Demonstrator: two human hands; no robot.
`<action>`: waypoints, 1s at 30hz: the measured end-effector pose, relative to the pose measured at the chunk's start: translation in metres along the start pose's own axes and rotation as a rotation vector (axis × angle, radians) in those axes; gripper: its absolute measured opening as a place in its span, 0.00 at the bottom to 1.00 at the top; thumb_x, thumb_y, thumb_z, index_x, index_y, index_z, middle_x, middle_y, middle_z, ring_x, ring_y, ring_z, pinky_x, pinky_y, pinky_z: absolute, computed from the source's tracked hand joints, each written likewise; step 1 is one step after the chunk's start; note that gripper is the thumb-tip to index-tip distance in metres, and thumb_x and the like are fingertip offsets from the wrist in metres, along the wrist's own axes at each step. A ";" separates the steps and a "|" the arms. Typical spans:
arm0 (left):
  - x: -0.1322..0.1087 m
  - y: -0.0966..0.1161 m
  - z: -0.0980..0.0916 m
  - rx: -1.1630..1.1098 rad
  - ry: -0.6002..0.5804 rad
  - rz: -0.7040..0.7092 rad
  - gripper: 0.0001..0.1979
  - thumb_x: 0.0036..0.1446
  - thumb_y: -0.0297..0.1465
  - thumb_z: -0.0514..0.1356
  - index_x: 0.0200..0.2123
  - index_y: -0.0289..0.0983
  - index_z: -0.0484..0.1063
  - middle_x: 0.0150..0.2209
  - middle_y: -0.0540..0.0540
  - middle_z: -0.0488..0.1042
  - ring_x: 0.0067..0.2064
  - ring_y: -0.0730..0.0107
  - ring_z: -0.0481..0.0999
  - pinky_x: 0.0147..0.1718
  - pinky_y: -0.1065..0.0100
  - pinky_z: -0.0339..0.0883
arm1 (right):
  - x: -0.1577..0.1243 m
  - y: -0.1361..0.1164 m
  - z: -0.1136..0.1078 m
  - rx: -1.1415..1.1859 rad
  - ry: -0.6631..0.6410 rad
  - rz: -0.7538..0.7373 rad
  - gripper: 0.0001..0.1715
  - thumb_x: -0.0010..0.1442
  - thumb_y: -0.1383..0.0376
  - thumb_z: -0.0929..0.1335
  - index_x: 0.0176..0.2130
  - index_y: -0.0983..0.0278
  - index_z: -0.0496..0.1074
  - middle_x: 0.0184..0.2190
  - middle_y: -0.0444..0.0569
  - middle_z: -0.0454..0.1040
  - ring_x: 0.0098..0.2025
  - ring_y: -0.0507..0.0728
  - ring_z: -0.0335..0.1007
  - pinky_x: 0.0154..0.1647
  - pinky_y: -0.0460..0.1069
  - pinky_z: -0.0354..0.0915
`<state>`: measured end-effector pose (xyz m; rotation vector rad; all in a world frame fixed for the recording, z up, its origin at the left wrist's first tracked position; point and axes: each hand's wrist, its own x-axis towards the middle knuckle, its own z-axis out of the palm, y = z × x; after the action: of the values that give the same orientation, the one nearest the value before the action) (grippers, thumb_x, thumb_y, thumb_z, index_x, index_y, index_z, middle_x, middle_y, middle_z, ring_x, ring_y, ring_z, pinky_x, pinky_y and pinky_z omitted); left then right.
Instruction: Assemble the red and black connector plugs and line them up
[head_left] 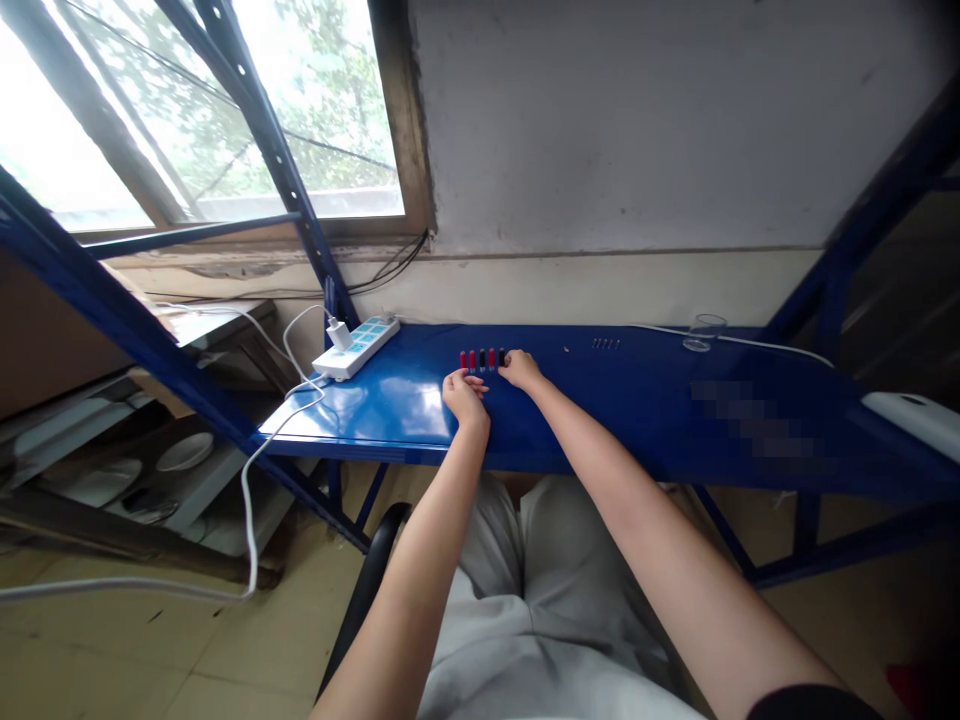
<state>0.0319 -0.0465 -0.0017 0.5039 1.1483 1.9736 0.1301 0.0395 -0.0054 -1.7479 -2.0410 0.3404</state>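
- Head view, progress: row of small red and black pieces (482, 358) standing side by side, upright, on the blue shelf (645, 400); roughly five lined up, alternating colours; further pieces outside the row not visible.
- Head view, left hand (465, 392): resting just below the row, fingers curled loosely toward its left end, fingertips near the leftmost pieces; whether clamped on one, cannot tell.
- Head view, right hand (519, 368): at the row's right end, fingertips touching or pinching the last dark piece; too small to confirm.
- Beyond the grip: power strip (355, 346) to the left, glass (703, 332) well apart to the right.
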 end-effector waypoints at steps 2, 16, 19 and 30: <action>0.001 0.000 0.000 -0.004 0.000 -0.001 0.09 0.49 0.29 0.46 0.32 0.33 0.63 0.16 0.53 0.65 0.14 0.78 0.64 0.16 0.75 0.50 | 0.000 -0.001 -0.002 0.001 -0.016 -0.002 0.08 0.49 0.65 0.66 0.32 0.65 0.72 0.34 0.54 0.76 0.38 0.59 0.72 0.33 0.46 0.61; -0.004 -0.001 0.000 0.089 -0.081 0.039 0.11 0.52 0.33 0.47 0.27 0.34 0.65 0.14 0.53 0.64 0.13 0.78 0.62 0.14 0.75 0.48 | -0.051 0.043 -0.030 0.335 0.160 -0.081 0.13 0.52 0.67 0.65 0.39 0.66 0.71 0.30 0.51 0.76 0.35 0.55 0.72 0.39 0.48 0.65; -0.007 -0.002 0.001 0.149 -0.148 0.069 0.11 0.52 0.34 0.48 0.26 0.34 0.66 0.14 0.52 0.65 0.13 0.79 0.62 0.15 0.75 0.50 | -0.066 0.059 -0.029 0.532 0.292 -0.064 0.11 0.52 0.66 0.63 0.36 0.66 0.71 0.27 0.49 0.75 0.30 0.54 0.72 0.36 0.49 0.66; -0.007 -0.022 0.001 0.538 -0.601 0.117 0.08 0.50 0.32 0.52 0.25 0.35 0.68 0.17 0.51 0.69 0.15 0.77 0.65 0.19 0.74 0.58 | -0.082 0.068 -0.031 0.615 0.393 -0.033 0.12 0.54 0.64 0.61 0.35 0.66 0.70 0.24 0.49 0.74 0.28 0.53 0.71 0.35 0.49 0.66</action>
<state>0.0463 -0.0449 -0.0192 1.3618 1.2497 1.4178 0.2133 -0.0318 -0.0220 -1.2771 -1.4764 0.5036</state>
